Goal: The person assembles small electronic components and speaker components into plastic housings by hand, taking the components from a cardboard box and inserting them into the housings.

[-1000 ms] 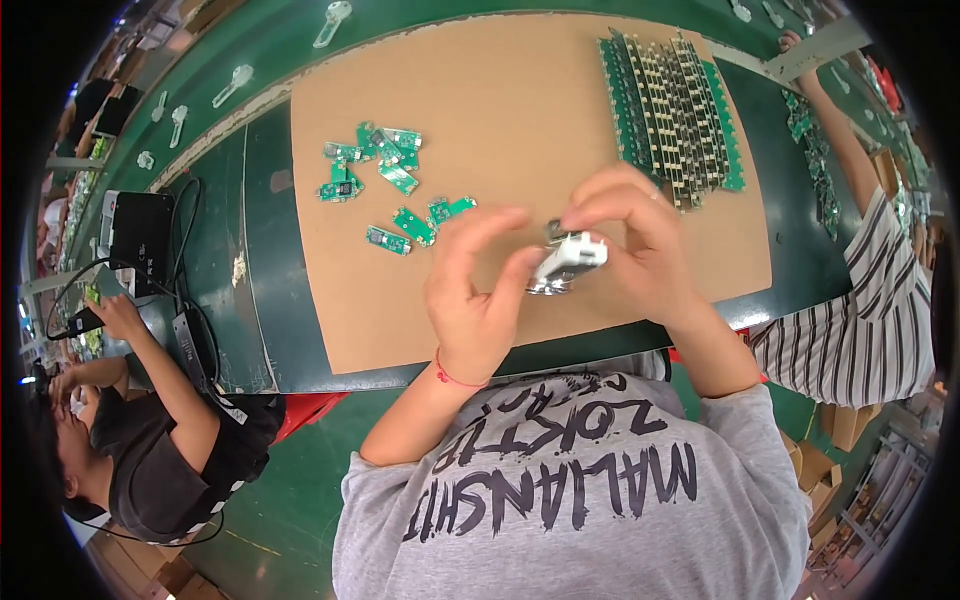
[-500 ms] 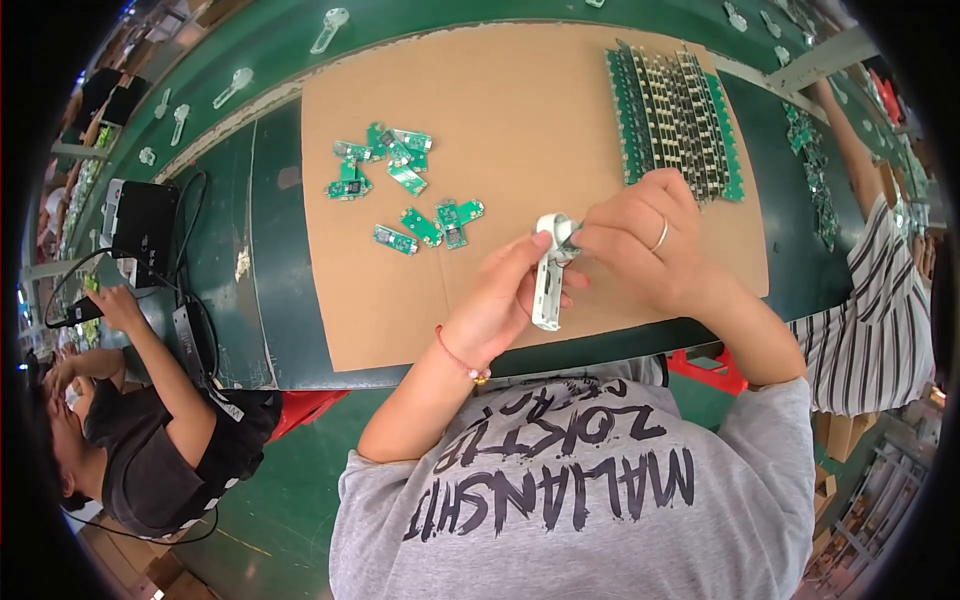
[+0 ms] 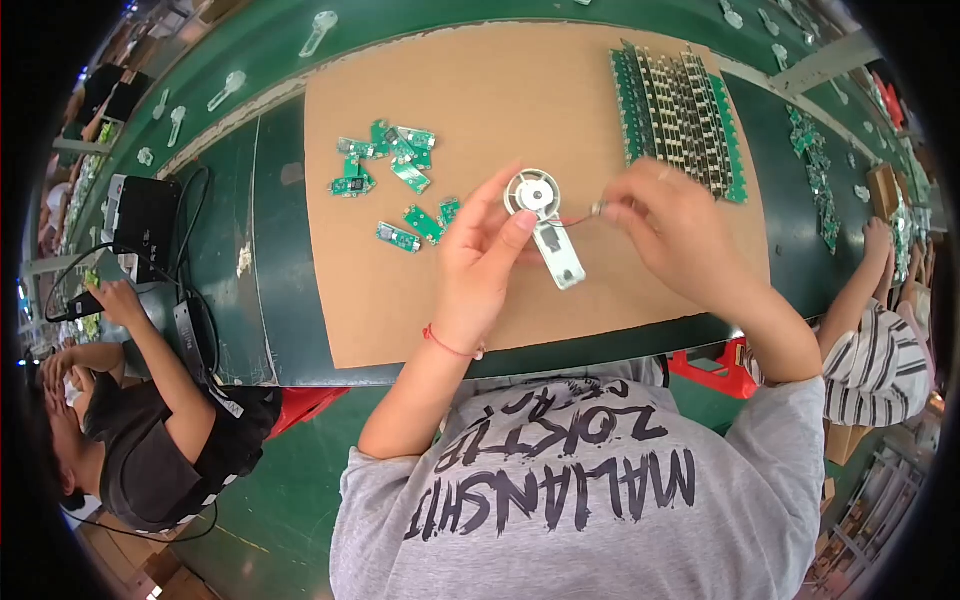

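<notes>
My left hand [image 3: 487,243] grips a white handheld fan shell [image 3: 562,266] by its neck, thumb across the front. The round ringed head points away from me, and the open handle shows a dark rectangular spot. From the neck, thin red and dark wires [image 3: 573,220] run to a small silvery part [image 3: 598,209], perhaps a motor, pinched in the fingertips of my right hand [image 3: 668,225]. Both hands are above the brown cardboard sheet [image 3: 480,110]. Nearest to my left hand, several loose green circuit boards [image 3: 398,237] lie on the cardboard.
More small boards [image 3: 408,175] are heaped farther back. Rows of unsplit board panels [image 3: 680,120] stand at the far right. A black box [image 3: 148,225] with cables sits left. White fan shells [image 3: 319,33] lie on the green belt beyond. Co-workers' arms [image 3: 160,350] flank both sides.
The fan shell has turned so that its round head faces up. My right hand has drawn away to the right, pulling the wires out straight. The co-worker at right has shifted.
</notes>
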Demonstrator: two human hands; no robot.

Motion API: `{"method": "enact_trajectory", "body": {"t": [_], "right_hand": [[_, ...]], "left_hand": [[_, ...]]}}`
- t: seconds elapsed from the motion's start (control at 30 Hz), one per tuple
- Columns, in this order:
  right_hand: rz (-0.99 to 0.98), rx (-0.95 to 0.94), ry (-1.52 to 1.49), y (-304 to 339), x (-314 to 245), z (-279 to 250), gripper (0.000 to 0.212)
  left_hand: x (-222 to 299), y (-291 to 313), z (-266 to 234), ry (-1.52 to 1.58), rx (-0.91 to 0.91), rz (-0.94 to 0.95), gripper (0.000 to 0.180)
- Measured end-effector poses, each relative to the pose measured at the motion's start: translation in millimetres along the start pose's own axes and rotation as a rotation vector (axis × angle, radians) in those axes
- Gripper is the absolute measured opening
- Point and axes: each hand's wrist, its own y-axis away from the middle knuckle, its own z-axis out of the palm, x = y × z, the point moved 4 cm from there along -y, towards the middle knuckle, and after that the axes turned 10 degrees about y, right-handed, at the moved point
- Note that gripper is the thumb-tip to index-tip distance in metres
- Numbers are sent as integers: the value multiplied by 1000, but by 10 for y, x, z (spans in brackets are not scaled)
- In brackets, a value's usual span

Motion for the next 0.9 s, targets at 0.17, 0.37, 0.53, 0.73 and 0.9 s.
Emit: {"method": "enact_trajectory", "body": {"t": [0.17,0.37,0.53,0.73,0.9], "right_hand": [[414,-891,-1156,158,11,327,14],[550,-431,-1372,205,-128,376,15],[456,-166,-1162,258,-171,437,11],[283,-109,-750,238,-165,393,15],[559,108,-815,309,-173,493,19]], "left_hand": [[9,25,-3,-369,-91,245,39],[28,48,72,-340,-157,384,48],[10,35,59,-243,15,327,48],[25,51,86,-237,37,265,44],[8,93,77,-193,46,214,42]]}}
